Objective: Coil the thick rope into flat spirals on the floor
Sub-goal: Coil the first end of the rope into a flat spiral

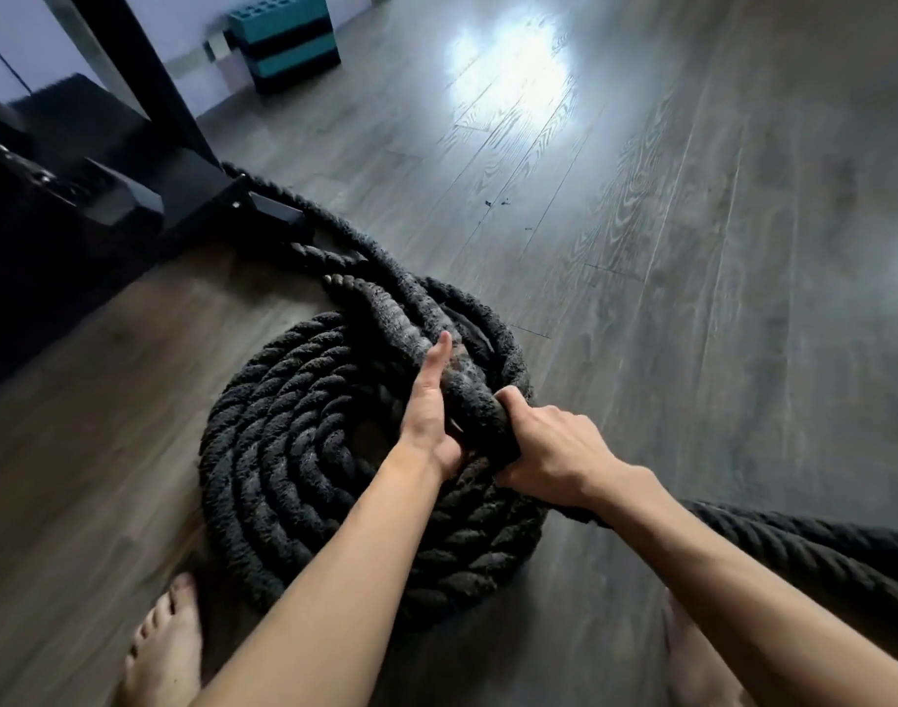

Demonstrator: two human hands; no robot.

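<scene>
Wood floor (691,247) spreads wide rightward (black frame (146,119) crowds left); left hand (426,405) and right hand (549,446) clasp rope (284,451) atop its coil.

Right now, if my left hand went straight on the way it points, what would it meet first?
Probably the loose rope loops piled at the far edge of the coil, right ahead of the left hand, whose thumb lies against one. Beyond them only wood floor shows; depth is uncertain.
</scene>
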